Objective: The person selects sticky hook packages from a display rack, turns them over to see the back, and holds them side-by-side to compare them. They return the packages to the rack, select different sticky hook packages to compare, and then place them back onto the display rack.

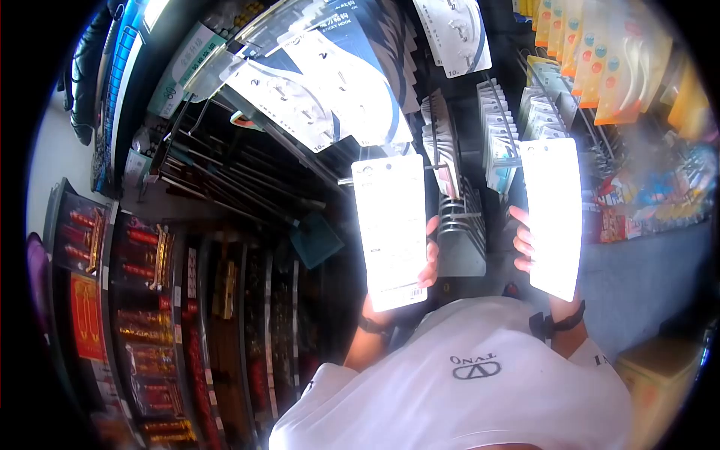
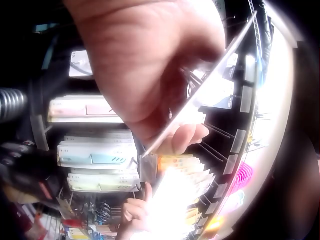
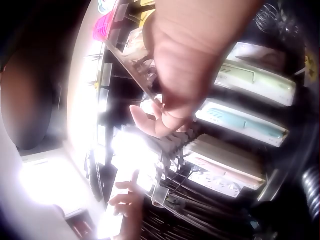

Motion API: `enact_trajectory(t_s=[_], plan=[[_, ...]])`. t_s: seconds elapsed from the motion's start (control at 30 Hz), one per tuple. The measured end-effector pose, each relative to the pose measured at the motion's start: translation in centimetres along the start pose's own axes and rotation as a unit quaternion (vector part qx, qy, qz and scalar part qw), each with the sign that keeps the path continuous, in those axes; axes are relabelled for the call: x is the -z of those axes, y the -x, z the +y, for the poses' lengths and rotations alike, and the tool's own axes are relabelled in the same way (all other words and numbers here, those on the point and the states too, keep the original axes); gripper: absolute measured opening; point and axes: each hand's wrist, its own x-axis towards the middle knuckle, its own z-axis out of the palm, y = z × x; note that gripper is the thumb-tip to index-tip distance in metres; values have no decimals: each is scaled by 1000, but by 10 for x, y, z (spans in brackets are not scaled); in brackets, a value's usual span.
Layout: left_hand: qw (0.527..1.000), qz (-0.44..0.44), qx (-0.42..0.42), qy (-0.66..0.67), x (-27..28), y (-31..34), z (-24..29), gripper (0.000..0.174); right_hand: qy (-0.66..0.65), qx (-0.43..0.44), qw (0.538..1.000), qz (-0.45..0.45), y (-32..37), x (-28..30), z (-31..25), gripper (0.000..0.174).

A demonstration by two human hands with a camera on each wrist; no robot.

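Observation:
My left hand [image 1: 429,259] holds a tall white carded pack [image 1: 390,225] with a hang hole at its top and a barcode near its lower edge. In the left wrist view, this pack [image 2: 200,85] shows edge-on, with my fingertips [image 2: 185,137] curled round its edge. My right hand [image 1: 523,241] grips a second white pack [image 1: 553,217], its face washed out by glare. The right wrist view shows that pack [image 3: 132,67] edge-on, with clear bumps on one side. Both packs stand upright, side by side and apart, hang holes up.
Sticky-hook packs [image 1: 300,97] hang from rods at the upper left, close above the left pack. Metal prongs with more carded goods [image 1: 495,135] stand between the two packs. Orange packs [image 1: 615,60] hang at the upper right. Shelves of red and gold goods [image 1: 154,322] line the left.

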Motion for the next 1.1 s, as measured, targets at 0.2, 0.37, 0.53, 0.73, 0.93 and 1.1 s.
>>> enact_trajectory(t_s=[0.2,0.37,0.53,0.73,0.93,1.1], plan=[[998,1,-57,-38,-6,9,-11,146,-28,-1,1000,-4,1,1,-4,104],[995,-44,-75,-47,-6,15,-19,147,-35,8,999,-17,-1,4,-6,105],[986,-5,-94,-140,-12,18,-19,130,-39,10,993,-113,-8,22,-7,96],[992,3,-76,-103,-24,19,-20,106,-16,14,989,-146,-15,23,-9,91],[997,-27,-31,-58,-29,21,-15,103,-14,13,989,-144,-18,25,-8,89],[997,-36,-36,-65,-28,20,-14,102,-13,8,989,-144,-21,25,-7,88]])
